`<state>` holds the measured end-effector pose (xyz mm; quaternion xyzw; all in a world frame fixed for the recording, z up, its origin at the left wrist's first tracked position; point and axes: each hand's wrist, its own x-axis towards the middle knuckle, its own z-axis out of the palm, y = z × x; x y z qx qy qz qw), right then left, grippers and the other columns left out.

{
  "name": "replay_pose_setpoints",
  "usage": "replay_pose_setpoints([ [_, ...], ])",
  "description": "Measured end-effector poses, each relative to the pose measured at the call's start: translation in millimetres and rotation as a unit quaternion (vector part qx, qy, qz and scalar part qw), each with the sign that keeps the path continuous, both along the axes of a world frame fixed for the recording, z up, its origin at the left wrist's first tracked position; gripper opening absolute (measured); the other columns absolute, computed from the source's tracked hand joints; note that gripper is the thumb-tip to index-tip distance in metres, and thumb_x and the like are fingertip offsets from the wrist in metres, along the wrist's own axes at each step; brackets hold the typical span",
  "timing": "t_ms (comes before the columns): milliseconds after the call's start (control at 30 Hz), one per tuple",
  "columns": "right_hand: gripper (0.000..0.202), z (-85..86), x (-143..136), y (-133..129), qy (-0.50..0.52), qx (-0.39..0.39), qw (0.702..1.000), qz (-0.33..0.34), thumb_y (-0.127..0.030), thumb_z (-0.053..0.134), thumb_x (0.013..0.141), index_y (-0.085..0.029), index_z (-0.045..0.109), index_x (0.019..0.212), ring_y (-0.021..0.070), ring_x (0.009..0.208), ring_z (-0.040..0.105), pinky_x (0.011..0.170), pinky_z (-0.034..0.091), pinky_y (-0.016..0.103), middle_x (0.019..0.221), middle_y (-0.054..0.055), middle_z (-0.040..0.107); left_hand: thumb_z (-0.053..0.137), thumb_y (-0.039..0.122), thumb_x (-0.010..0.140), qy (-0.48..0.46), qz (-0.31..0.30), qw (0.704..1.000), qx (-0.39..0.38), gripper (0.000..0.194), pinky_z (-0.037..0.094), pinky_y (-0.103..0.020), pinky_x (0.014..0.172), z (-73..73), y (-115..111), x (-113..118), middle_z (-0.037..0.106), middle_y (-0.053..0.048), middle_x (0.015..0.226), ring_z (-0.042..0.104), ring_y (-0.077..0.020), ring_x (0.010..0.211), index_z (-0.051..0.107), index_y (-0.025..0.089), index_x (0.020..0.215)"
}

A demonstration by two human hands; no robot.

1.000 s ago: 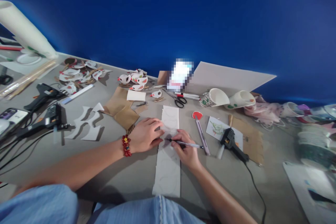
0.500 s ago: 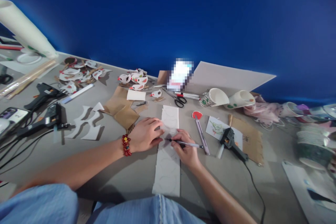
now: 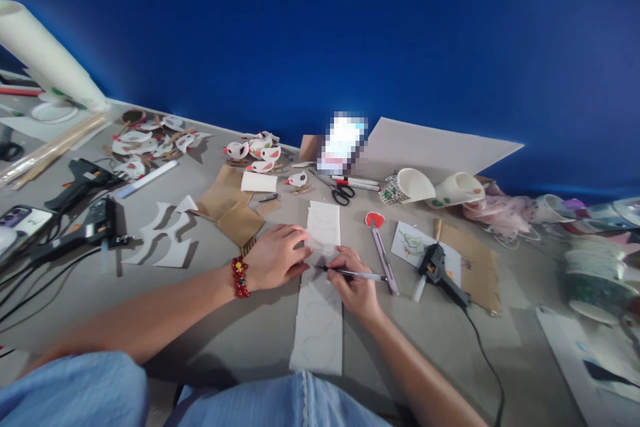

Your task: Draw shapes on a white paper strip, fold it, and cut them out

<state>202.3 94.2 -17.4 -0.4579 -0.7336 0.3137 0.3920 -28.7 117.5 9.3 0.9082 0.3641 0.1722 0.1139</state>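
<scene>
We are at the drawing step, as we judge it: on the paper strip [image 3: 317, 347], lying lengthwise on the tabletop [image 3: 240, 340] at the lower centre of the frame, faint curved outlines show. Our right hand [image 3: 356, 287] is closed in a writing grip around a pen [image 3: 369, 276], its tip at the strip's middle. Our left hand [image 3: 277, 257] grips nothing; its fingers are spread, slightly bent, with the tips at the strip's left edge. Whether they press down, we cannot tell. The next move seems to call for a steady strip under the left fingers and light, controlled pen strokes along the curve. Scissors [image 3: 343, 195] lie beyond the strip, near the frame's centre.
</scene>
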Motion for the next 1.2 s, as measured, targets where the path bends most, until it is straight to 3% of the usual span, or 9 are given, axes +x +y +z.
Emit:
replay_pose_setpoints([
  [300,0.011,2.5,0.4,-1.3,0.001,-0.011,1.000,-0.007,-0.014,0.055,0.075,-0.024,0.057,0.072,0.0219,0.079,0.061,0.096,0.045,0.046,0.066,-0.001,0.062,0.057,0.034,0.091,-0.006,-0.003,1.000,0.000,0.023,0.043,-0.044,0.097,0.4,0.3,0.1,0.059,-0.011,0.119,0.050,-0.0281,0.118,0.065,0.019,0.106],
  [900,0.013,6.5,0.6,-2.5,0.041,-0.037,0.998,-0.016,-0.013,0.053,0.074,-0.024,0.054,0.068,0.0183,0.066,0.056,0.097,0.047,0.044,0.060,-0.002,0.054,0.060,0.033,0.089,-0.011,-0.001,1.000,-0.003,0.023,0.044,-0.043,0.097,0.1,0.4,0.1,0.059,-0.011,0.119,0.051,-0.0278,0.117,0.065,0.020,0.106],
  [1200,0.012,5.0,2.5,-4.6,0.050,-0.047,0.997,-0.046,-0.014,0.052,0.075,-0.023,0.055,0.067,0.0248,0.091,0.063,0.092,0.047,0.041,0.063,0.000,0.055,0.059,0.034,0.090,-0.009,0.001,1.000,-0.002,0.023,0.044,-0.044,0.096,0.4,0.0,0.4,0.059,-0.011,0.119,0.051,-0.0277,0.117,0.065,0.019,0.106],
])
